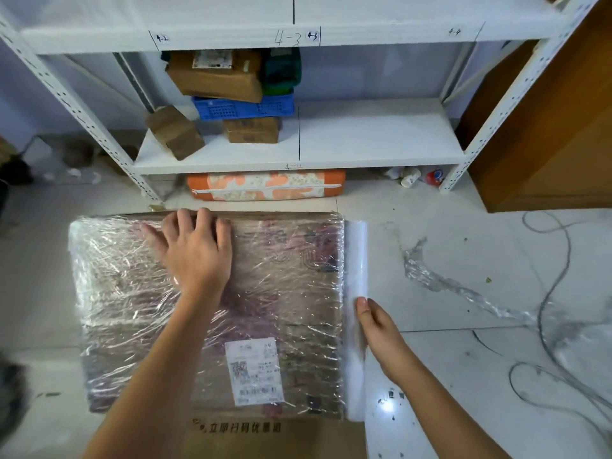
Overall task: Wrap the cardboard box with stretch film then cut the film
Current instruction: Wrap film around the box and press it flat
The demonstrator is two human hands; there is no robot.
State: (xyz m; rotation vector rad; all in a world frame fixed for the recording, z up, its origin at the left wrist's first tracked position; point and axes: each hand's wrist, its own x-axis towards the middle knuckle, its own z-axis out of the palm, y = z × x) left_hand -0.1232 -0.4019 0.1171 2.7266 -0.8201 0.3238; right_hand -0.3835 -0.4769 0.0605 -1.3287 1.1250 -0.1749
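The right hand held the film roll against the box's right side. The left hand lay flat and open on top. The box sat on the floor. If the roll slipped, the film could go slack and bunch up.

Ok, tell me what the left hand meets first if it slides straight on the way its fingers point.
The left hand lies flat on the wrapped cardboard box, fingers at its far edge. Beyond that, probably the orange floral cushion under the shelf, though depth is unclear.
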